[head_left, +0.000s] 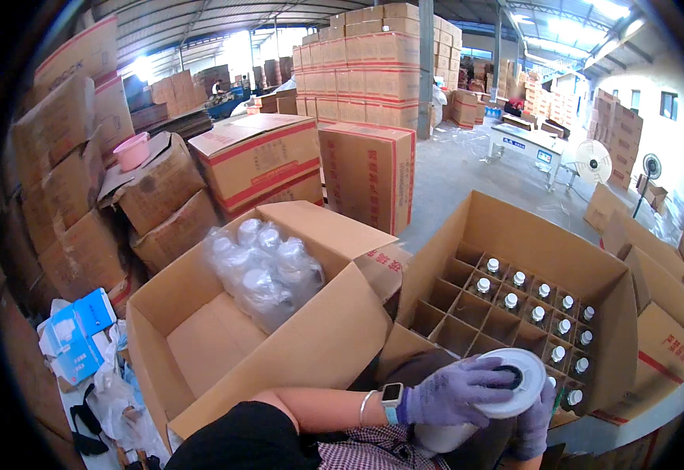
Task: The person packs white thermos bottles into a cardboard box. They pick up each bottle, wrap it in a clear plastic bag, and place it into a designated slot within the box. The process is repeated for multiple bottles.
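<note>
My left hand (pixel 453 394), in a purple glove, grips a white round piece (pixel 536 381) with a dark opening in its middle; I cannot tell exactly what it is. Its fingers curl over the top toward that opening. At the right rim of the piece is my right hand (pixel 531 427), also gloved in purple, its fingers closed against the side and partly hidden. Below my left hand a pale, rounded white thing (pixel 440 439) shows in part. Just beyond stands an open carton (pixel 530 227) with cardboard dividers, where several clear bottles with white caps (pixel 538 313) fill the right-hand cells.
To the left, another open carton (pixel 209 345) holds clear bottles in a plastic bag (pixel 267 274). Closed cartons (pixel 256 157) and a pink basin (pixel 131 152) on worn boxes stand behind. A blue-and-white packet (pixel 79 333) lies far left. Beyond are a white machine (pixel 523 145) and a fan (pixel 594 162).
</note>
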Tool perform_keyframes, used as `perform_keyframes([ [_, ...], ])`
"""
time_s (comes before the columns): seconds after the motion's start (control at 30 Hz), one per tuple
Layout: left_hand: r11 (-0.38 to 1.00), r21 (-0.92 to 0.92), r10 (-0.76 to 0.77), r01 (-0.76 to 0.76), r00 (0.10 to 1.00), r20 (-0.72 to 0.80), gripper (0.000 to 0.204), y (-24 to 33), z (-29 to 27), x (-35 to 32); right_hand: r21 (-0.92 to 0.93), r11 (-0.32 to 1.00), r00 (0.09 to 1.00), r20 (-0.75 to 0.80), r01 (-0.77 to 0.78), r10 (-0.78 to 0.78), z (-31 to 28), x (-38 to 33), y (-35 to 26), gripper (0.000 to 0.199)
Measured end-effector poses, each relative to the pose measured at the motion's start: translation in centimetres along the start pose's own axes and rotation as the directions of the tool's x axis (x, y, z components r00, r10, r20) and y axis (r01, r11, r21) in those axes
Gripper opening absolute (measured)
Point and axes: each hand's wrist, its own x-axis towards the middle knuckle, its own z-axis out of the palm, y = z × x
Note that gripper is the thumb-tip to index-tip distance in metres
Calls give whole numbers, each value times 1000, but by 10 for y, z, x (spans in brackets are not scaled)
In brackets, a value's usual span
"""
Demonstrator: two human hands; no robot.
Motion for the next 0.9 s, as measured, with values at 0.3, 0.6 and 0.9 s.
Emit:
perform_keyframes([
  [0.3, 981, -146, -105, 128, 982, 156, 35, -61, 8, -32, -122, 924, 921, 200, 363, -336, 0, -12, 63, 51],
  [0.6, 581, -663, -455, 472, 864, 216, 36, -142, 52, -18, -156, 982, 982, -139, 103, -125, 2, 35, 98, 29],
  [0.9, 735, -593, -305, 329, 942, 144, 41, -115, 36, -31, -64, 981, 978, -89, 184, -189, 11, 10, 86, 29],
])
